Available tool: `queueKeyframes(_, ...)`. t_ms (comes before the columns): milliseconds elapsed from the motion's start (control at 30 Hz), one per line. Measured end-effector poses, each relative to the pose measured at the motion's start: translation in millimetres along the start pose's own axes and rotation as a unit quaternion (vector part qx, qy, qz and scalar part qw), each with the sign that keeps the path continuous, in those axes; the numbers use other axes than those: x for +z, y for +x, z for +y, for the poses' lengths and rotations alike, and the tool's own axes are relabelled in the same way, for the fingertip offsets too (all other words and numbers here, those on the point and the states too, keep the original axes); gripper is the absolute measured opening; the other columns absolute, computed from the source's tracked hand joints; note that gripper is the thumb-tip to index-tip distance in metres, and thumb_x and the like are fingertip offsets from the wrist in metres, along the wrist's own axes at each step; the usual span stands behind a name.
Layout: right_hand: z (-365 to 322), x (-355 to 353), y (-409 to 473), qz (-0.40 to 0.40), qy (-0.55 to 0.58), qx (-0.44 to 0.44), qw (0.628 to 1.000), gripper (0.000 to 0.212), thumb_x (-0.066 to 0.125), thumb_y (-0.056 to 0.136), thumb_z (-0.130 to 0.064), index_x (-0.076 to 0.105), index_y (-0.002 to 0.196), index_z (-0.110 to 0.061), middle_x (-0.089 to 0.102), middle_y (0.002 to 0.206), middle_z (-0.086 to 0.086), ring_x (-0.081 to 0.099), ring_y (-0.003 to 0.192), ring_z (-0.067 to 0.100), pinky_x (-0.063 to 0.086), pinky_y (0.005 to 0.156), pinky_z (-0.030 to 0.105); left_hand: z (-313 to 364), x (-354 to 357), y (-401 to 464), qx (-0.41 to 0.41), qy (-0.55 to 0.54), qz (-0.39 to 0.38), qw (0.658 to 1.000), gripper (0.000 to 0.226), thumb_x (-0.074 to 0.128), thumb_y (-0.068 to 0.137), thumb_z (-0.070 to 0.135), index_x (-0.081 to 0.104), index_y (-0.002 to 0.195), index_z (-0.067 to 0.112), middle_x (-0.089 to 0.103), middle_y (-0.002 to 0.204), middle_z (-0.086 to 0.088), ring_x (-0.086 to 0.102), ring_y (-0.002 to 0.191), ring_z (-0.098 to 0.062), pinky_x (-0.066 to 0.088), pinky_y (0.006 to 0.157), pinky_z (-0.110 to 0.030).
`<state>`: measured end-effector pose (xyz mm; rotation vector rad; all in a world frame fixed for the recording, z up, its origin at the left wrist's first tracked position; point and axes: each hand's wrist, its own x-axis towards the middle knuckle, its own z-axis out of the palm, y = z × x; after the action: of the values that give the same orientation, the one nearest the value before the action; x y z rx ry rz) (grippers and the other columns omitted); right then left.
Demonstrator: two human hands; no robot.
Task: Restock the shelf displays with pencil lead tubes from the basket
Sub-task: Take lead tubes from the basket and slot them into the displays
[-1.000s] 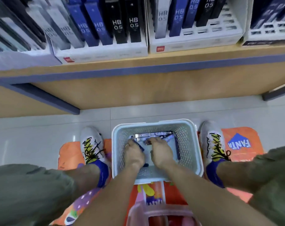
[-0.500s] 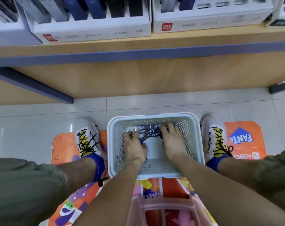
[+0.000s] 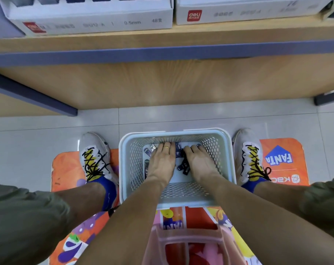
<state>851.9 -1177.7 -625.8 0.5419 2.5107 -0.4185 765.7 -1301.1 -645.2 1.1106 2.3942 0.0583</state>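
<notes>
Basket (image 3: 227, 159) between my shoes. My left hand (image 3: 162, 161) and right hand (image 3: 199, 162) are pressing flat, fingers extended, on lead tubes (image 3: 183, 166) inside.

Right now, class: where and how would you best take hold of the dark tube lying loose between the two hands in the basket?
Grip the dark tube across its narrow middle, thumb and finger on its long sides, coming straight down from above. It lies flat on the basket floor, walls all round, so only the top is open. The right hand lies closer than the left hand.
</notes>
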Motion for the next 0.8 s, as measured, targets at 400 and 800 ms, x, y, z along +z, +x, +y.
queueKeyframes(400, 6, 10, -5, -0.119, 0.0, 0.022, 0.993, 0.033, 0.051, 0.094, 0.004, 0.059, 0.124, -0.007, 0.061, 0.122, 0.015, 0.054, 0.116, 0.03, 0.048, 0.102, 0.037, 8, 7, -1, 0.018, 0.002, -0.035, 0.999, 0.068, 0.074, 0.084, 0.001, 0.041, 0.143, 0.013, 0.051, 0.138, -0.009, 0.046, 0.125, -0.027, 0.046, 0.103, -0.039)
queueKeyframes(800, 5, 11, -6, -0.166, 0.009, 0.028, 0.986, 0.03, 0.066, 0.092, -0.01, 0.061, 0.121, -0.011, 0.064, 0.118, 0.013, 0.064, 0.107, 0.03, 0.052, 0.092, 0.035, 13, 4, 3, 0.005, 0.071, -0.094, 0.993, 0.066, 0.075, 0.084, 0.009, 0.04, 0.139, 0.002, 0.051, 0.131, -0.015, 0.046, 0.119, -0.03, 0.044, 0.106, -0.04)
